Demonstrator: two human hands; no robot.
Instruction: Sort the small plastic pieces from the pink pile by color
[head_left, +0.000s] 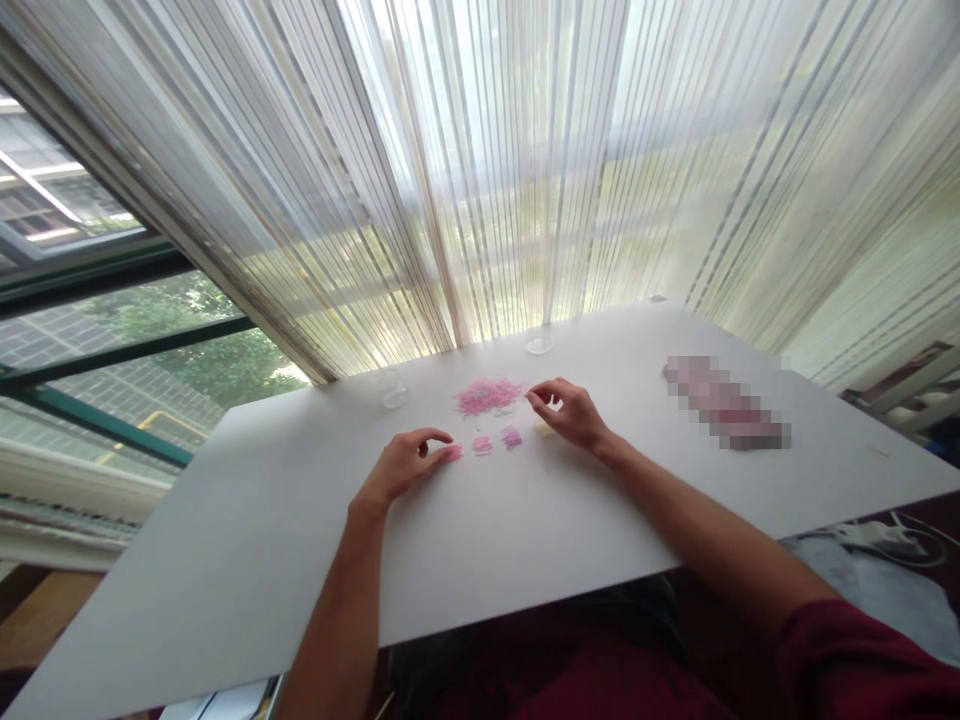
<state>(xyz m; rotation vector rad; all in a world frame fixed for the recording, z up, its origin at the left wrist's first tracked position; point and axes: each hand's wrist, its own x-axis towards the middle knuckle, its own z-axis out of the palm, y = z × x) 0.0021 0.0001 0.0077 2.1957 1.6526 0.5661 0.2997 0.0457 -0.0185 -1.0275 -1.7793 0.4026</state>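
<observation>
The pile is lying on the table, behind a row of clumps. The left hand is resting thumb and forefinger at the leftmost clump; the right hand is hovering beside the pile, fingertips drawn close. Whether either is pinching a piece, one cannot tell. The thin pieces are probably behaving as light and slippery, favouring a mid-length fingertip hold.

The pile lies behind the bunches on the table; curtain beyond.
</observation>
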